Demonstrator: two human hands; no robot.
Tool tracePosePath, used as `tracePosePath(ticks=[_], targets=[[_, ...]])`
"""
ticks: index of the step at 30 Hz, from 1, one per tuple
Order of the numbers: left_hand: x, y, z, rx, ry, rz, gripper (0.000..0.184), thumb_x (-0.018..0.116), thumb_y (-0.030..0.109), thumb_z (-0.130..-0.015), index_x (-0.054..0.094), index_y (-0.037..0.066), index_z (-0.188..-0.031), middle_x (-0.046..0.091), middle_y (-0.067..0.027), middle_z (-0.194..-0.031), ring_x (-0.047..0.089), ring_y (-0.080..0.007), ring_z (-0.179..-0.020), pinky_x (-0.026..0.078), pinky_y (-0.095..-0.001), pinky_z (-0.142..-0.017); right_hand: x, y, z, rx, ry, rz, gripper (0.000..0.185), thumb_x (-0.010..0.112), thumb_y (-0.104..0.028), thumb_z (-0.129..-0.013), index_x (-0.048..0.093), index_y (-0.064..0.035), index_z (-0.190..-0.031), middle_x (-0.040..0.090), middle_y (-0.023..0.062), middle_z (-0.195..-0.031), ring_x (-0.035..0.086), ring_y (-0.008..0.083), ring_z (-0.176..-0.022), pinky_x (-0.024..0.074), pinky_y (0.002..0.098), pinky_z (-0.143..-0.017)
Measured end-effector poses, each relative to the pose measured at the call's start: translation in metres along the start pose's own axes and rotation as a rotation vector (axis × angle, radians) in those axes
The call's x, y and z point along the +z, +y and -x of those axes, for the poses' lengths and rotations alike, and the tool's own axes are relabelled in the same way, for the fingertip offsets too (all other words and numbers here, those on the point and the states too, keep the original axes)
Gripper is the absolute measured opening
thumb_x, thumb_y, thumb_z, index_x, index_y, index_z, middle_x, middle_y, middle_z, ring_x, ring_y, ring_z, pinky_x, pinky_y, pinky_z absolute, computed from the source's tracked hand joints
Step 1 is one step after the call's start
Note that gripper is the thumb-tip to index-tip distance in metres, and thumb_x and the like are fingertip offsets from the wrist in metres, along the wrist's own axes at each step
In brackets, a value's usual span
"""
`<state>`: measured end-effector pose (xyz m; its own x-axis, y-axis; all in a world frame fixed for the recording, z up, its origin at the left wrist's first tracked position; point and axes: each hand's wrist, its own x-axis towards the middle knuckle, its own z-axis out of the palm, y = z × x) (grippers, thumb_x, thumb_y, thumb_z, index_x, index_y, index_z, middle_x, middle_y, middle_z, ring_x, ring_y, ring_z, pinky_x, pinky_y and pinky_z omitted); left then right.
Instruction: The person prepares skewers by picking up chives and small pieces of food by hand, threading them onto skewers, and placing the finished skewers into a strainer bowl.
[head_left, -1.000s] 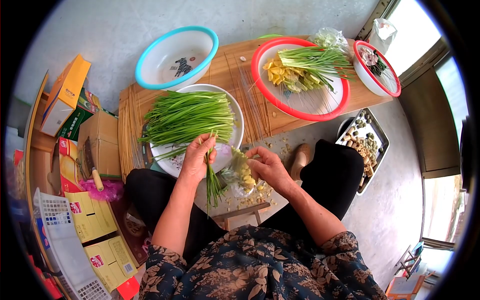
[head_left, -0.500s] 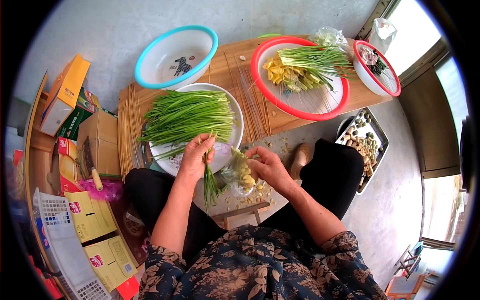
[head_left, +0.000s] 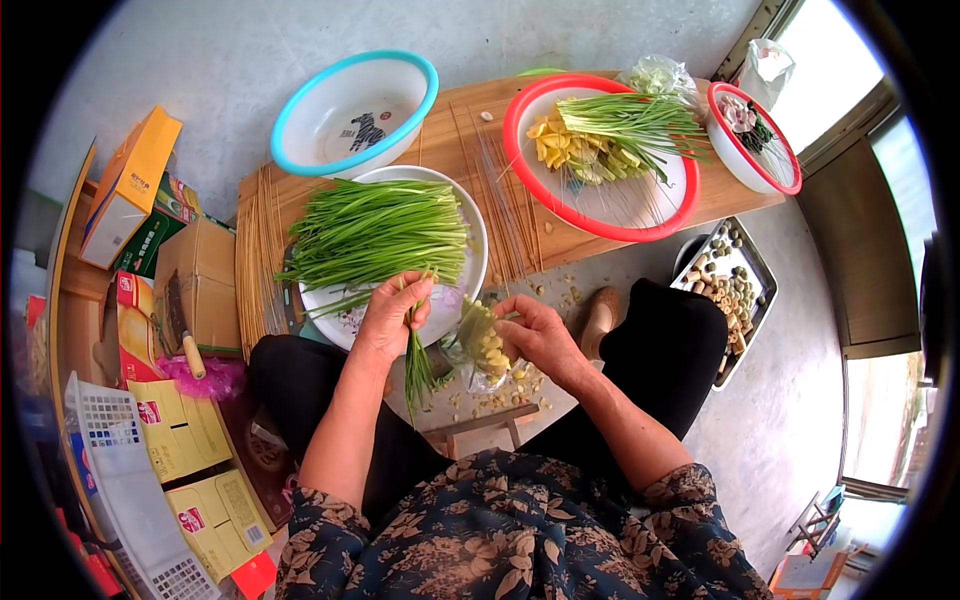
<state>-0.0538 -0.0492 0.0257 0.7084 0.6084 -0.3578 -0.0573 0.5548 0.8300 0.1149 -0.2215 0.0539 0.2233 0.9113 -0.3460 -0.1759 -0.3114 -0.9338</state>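
My left hand (head_left: pixel 397 312) is closed around a small bunch of green chives (head_left: pixel 416 372), whose leaves hang down below the fist. Just beyond it, a white plate (head_left: pixel 475 225) carries a thick pile of long chives (head_left: pixel 375 235). My right hand (head_left: pixel 540 340) has its fingers pinched together to the right of the bunch. Yellow-green pieces (head_left: pixel 485 340) in or over a clear plastic bag (head_left: pixel 462 358) lie against its fingertips. What the pinch holds, if anything, is too hidden to tell.
On the wooden table (head_left: pixel 465 125) stand a blue-rimmed basin (head_left: pixel 330 105), a red-rimmed basin (head_left: pixel 620 215) with yellow slices and chives, and a smaller red-rimmed bowl (head_left: pixel 745 160). Thin skewers (head_left: pixel 262 260) lie at its left. A metal tray (head_left: pixel 765 290) sits right; a knife (head_left: pixel 190 350) by boxes left.
My left hand has shifted very slightly to the right with the chives. The right hand and the yellow-green pieces are nearly still.
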Motion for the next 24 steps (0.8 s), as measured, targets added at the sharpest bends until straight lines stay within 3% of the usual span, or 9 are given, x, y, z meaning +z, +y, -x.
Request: tracePosePath(ticks=[11,17,19,24], targets=[[0.0,-0.004,0.001,-0.046,-0.02,-0.048,0.018,0.069,0.02,-0.084,0.062,0.006,-0.092,0.049,0.0031,-0.06,0.043,-0.0078,-0.049,0.03,-0.0232,-0.045,0.0,0.002,0.0,0.002,-0.006,-0.007,0.01,0.055,-0.009,-0.091,0.053,-0.0024,-0.099,0.054,0.0004,-0.058,0.048,0.007,-0.052,0.034,0.0223,-0.048],[0.012,-0.005,0.003,-0.029,-0.004,-0.002,0.027,0.068,0.023,-0.086,0.063,0.002,-0.103,0.055,0.0007,-0.07,0.052,-0.0094,-0.06,0.037,-0.0243,-0.048,0.0,-0.001,-0.001,0.006,0.001,-0.024,0.01,0.055,-0.008,-0.091,0.053,-0.0018,-0.099,0.053,0.0007,-0.059,0.048,0.007,-0.052,0.0337,0.0221,-0.048],[0.011,-0.01,0.0,0.012,0.083,0.016,0.031,0.065,0.024,-0.089,0.063,0.0,-0.109,0.057,0.0006,-0.077,0.055,-0.0098,-0.07,0.041,-0.0241,-0.055,0.0,0.0,-0.002,0.0,0.004,-0.027,0.01,0.055,-0.008,-0.091,0.053,-0.0017,-0.099,0.053,0.0008,-0.058,0.048,0.007,-0.052,0.0335,0.0219,-0.048],[-0.006,-0.019,-0.01,0.146,0.022,-0.076,0.031,0.061,0.025,-0.092,0.063,-0.001,-0.109,0.055,0.0026,-0.079,0.05,-0.0083,-0.07,0.038,-0.023,-0.058,0.0,0.0,-0.002,-0.006,0.008,-0.01,0.01,0.055,-0.008,-0.091,0.053,-0.0015,-0.099,0.053,0.001,-0.059,0.048,0.0071,-0.052,0.0336,0.0221,-0.048]])
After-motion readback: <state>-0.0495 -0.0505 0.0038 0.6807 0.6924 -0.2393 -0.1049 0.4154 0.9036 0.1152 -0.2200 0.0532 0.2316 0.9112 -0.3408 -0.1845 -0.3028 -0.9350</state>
